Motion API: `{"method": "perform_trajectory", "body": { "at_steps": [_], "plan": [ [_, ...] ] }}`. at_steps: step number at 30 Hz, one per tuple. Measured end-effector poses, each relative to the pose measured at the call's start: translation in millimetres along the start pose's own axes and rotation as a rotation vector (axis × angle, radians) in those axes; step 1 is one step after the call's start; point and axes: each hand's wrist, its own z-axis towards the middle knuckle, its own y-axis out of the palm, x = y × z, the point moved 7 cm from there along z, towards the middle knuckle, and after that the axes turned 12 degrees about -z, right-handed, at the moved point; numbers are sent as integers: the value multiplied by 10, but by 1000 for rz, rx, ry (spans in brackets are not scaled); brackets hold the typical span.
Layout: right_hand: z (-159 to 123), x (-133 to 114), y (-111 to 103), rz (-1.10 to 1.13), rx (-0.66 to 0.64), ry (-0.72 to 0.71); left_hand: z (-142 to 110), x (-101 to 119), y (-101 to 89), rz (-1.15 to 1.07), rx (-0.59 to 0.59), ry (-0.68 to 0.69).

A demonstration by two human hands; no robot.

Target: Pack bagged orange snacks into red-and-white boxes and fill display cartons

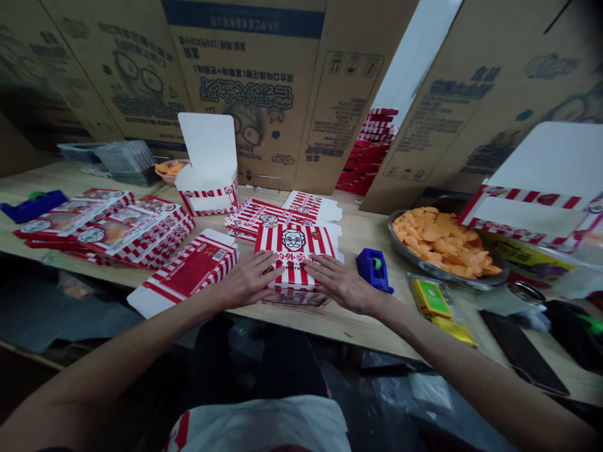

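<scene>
A red-and-white striped cardboard box [301, 251] with a printed bearded face lies closed at the table's front edge. My left hand [252, 276] rests on its left side, fingers stretched out over the lid. On the right side my right hand [343, 284] lies with extended fingers across the top, near the front edge. Neither hand is wrapped around anything. Left of it lies a flattened striped carton [191, 270]; more flat printed cartons [271, 216] lie just behind. A blue tape dispenser [374, 270] stands to the right of my right hand.
Stacked flat cartons [127, 229] and another blue tape dispenser [35, 206] are at left. An open striped box [207, 188] stands behind. At right are a metal bowl of orange chips [438, 242], another open box [532, 213], yellow packets [433, 298] and a dark phone [522, 351].
</scene>
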Motion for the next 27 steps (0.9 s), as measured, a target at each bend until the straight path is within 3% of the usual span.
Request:
{"method": "perform_trajectory", "body": {
  "at_steps": [13,17,20,23,27],
  "plan": [
    [-66,-116,203,-139,57,95,1,34,-3,-8,-20,-45],
    [183,-207,144,-127,-5,200,-49,-13,-12,-160,32,-17],
    [508,-281,100,-75,-46,246,-144,-179,-23,-266,198,-166],
    [808,-401,76,-32,-17,164,-249,-310,38,-346,284,-318],
    [933,-535,93,-18,38,9,-295,-347,111,-392,253,-339]
  ]
}}
